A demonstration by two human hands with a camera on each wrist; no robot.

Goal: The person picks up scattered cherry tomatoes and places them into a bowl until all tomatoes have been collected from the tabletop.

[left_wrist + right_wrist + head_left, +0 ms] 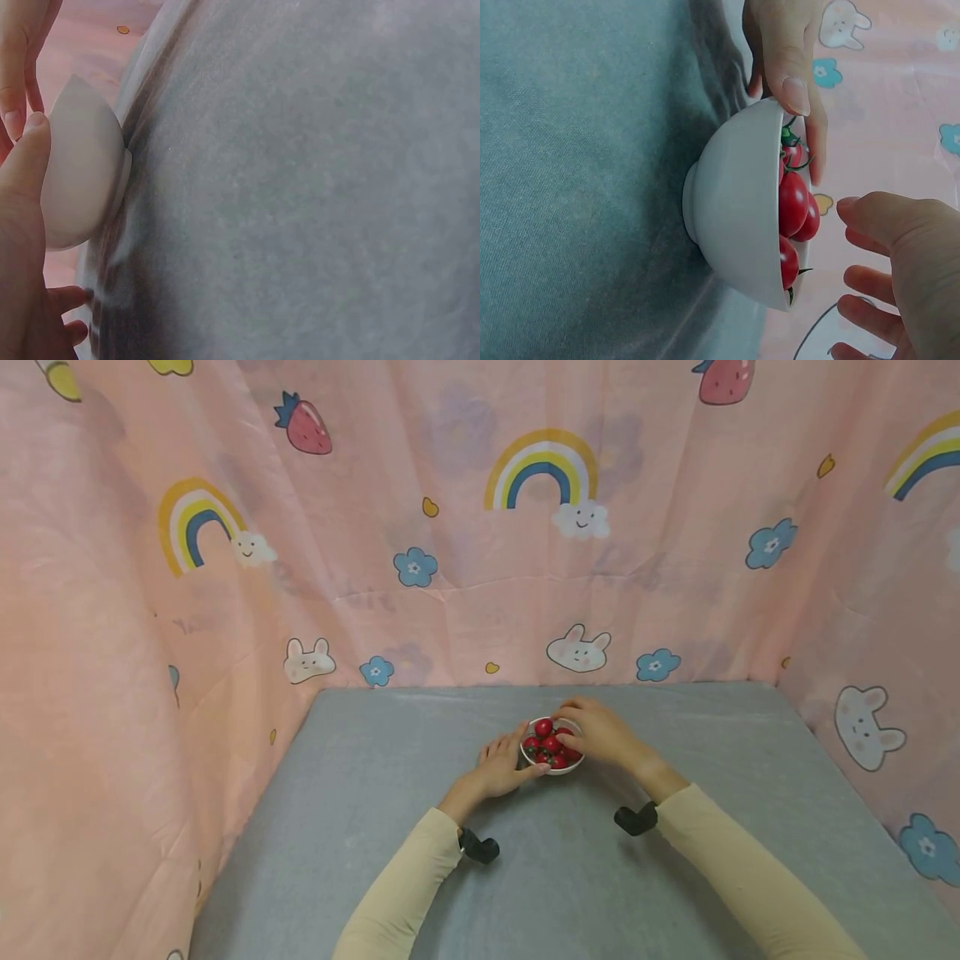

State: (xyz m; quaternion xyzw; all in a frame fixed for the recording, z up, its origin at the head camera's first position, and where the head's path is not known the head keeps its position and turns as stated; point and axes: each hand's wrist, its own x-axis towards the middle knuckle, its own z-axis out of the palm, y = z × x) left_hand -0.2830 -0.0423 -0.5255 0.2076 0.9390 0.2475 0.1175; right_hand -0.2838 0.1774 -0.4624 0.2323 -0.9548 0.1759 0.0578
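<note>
A small white bowl (739,202) filled with red cherry tomatoes (793,204) stands on the grey cloth; some tomatoes keep their green stems. My left hand (501,770) holds the bowl's left side, its thumb on the near rim and its fingers along the outside. From the right, my right hand (603,735) reaches over the bowl with its fingers spread and loosely bent. The right wrist view shows a gap between those fingertips and the tomatoes, and nothing in that hand. In the left wrist view the bowl (82,165) hides the tomatoes.
Grey cloth (360,827) covers the table. A pink curtain (450,627) with rainbows, rabbits and flowers hangs behind and at both sides. Dark wrist-worn devices sit at the left cuff (480,847) and the right cuff (636,819).
</note>
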